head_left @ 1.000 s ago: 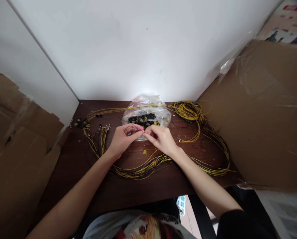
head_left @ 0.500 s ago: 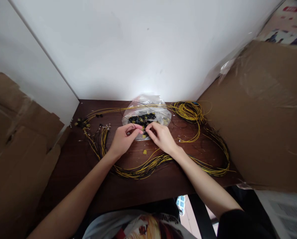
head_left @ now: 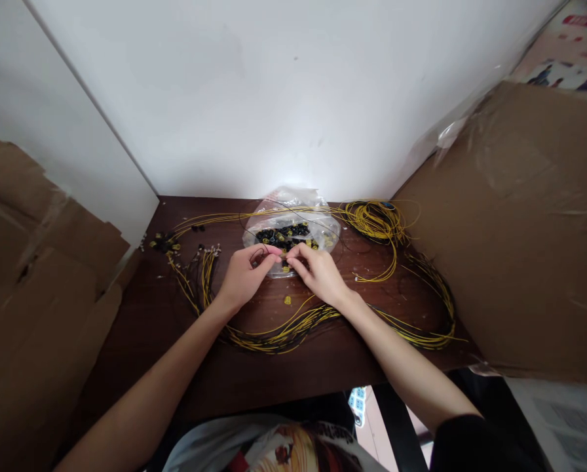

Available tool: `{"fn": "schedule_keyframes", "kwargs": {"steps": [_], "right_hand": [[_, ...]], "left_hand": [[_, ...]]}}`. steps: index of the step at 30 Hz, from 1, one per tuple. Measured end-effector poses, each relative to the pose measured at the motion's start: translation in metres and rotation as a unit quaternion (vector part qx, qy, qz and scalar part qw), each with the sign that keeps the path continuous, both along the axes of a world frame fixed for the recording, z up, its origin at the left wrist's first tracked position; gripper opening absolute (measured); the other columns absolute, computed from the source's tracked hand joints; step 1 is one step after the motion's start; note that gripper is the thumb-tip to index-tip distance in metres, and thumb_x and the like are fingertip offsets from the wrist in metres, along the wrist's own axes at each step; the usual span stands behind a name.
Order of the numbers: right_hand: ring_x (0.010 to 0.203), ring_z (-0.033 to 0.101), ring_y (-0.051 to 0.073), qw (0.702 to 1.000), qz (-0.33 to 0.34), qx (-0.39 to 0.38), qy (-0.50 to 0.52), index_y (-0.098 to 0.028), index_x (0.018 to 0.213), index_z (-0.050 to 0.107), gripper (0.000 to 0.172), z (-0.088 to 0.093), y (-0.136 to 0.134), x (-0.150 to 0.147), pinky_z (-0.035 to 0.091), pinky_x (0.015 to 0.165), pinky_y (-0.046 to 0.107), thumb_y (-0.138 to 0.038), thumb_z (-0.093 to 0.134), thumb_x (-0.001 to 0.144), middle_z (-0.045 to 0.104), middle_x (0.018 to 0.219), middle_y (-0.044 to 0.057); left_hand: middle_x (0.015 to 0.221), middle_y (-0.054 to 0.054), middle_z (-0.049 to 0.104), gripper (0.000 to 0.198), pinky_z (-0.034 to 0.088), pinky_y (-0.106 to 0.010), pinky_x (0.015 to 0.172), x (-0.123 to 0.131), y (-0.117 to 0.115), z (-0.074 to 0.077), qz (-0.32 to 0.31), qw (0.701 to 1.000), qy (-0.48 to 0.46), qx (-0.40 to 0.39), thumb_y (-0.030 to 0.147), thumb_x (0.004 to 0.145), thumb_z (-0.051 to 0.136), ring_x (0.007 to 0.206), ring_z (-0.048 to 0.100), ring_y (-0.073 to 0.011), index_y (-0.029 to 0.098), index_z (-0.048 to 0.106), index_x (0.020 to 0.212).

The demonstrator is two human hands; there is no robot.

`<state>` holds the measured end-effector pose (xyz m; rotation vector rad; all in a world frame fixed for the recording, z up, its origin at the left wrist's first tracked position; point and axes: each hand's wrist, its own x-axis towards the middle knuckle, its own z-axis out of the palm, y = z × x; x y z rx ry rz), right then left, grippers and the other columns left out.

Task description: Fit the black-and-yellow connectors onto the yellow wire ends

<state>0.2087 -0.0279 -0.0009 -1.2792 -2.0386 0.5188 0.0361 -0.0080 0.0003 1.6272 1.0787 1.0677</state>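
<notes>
My left hand [head_left: 243,274] is closed in a pinch on a thin black wire [head_left: 257,252], which loops up behind the fingers. Opposite it, my right hand [head_left: 321,270] pinches with thumb and forefinger; whatever small piece it holds is too hidden to name. The fingertips of both hands almost meet over the front of a clear plastic bag [head_left: 293,198]. Small black and yellow plastic caps [head_left: 286,231] lie heaped on the bag. One loose yellow cap [head_left: 287,300] rests on the table just below my hands.
A long bundle of yellow and black wires [head_left: 274,342] curves across the brown table [head_left: 254,380] under my forearms. At the back right lies a coil of yellow wire [head_left: 372,221]. Several caps [head_left: 162,241] sit far left. Cardboard [head_left: 529,229] and a white wall [head_left: 274,98] enclose the table.
My fingertips have drawn slightly closer together, and the dark piece seen between them is now less visible. The whole view has shifted a little; the wires and bag lie as before.
</notes>
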Motion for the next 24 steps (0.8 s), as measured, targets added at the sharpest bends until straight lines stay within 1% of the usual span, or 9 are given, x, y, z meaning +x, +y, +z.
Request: {"fn": "schedule_keyframes", "kwargs": {"steps": [5,7,10,15,21,24], "right_hand": [[0.079,0.057,0.016,0.998,0.036,0.022,-0.054,-0.018,0.088,0.052,0.008,-0.0011,0.0005,-0.0019,0.040,0.073,0.025,-0.021,0.045,0.089,0.064,0.087,0.004],[0.081,0.056,0.016,0.997,0.040,0.030,-0.058,-0.018,0.088,0.051,0.008,-0.0023,0.0006,-0.0025,0.040,0.074,0.025,-0.021,0.044,0.089,0.064,0.089,0.004],[0.079,0.057,0.016,0.998,0.035,0.028,-0.048,-0.018,0.089,0.050,0.009,-0.0030,0.0005,-0.0024,0.040,0.073,0.025,-0.021,0.042,0.091,0.063,0.089,0.004],[0.073,0.059,0.015,0.999,0.013,0.010,-0.039,-0.018,0.093,0.048,0.011,0.0002,-0.0007,-0.0002,0.040,0.068,0.023,-0.024,0.039,0.092,0.063,0.082,0.004],[0.078,0.059,0.016,0.993,0.028,0.031,-0.108,-0.018,0.090,0.050,0.013,0.0047,-0.0023,-0.0008,0.040,0.071,0.024,-0.024,0.038,0.093,0.063,0.084,0.005],[0.079,0.059,0.016,0.993,0.028,0.034,-0.109,-0.018,0.090,0.050,0.014,0.0048,-0.0021,-0.0016,0.041,0.071,0.024,-0.024,0.038,0.093,0.064,0.085,0.006]], "left_hand": [[0.083,-0.006,0.069,0.020,0.046,-0.026,0.072,0.0007,-0.0002,0.0007,-0.007,1.000,0.012,0.004,0.028,0.077,0.057,0.076,0.062,-0.0172,0.013,0.067,0.085],[0.083,-0.007,0.069,0.020,0.046,-0.026,0.073,0.0009,-0.0005,0.0010,-0.010,1.000,0.015,0.003,0.028,0.077,0.057,0.077,0.062,-0.0172,0.013,0.067,0.085],[0.084,-0.007,0.069,0.020,0.045,-0.026,0.073,0.0008,-0.0006,0.0007,-0.006,1.000,0.018,0.003,0.028,0.077,0.057,0.076,0.062,-0.0171,0.013,0.067,0.084],[0.083,-0.006,0.069,0.019,0.045,-0.027,0.073,0.0003,0.0001,-0.0005,-0.007,1.000,0.010,0.002,0.027,0.077,0.057,0.076,0.062,-0.0169,0.013,0.067,0.085],[0.084,-0.007,0.069,0.019,0.045,-0.027,0.072,0.0009,0.0002,-0.0009,-0.004,1.000,0.019,0.006,0.027,0.078,0.056,0.075,0.062,-0.0170,0.012,0.067,0.084],[0.084,-0.007,0.069,0.020,0.046,-0.028,0.073,0.0012,0.0001,-0.0011,-0.008,1.000,0.017,0.005,0.028,0.077,0.057,0.075,0.062,-0.0174,0.012,0.067,0.084]]}}
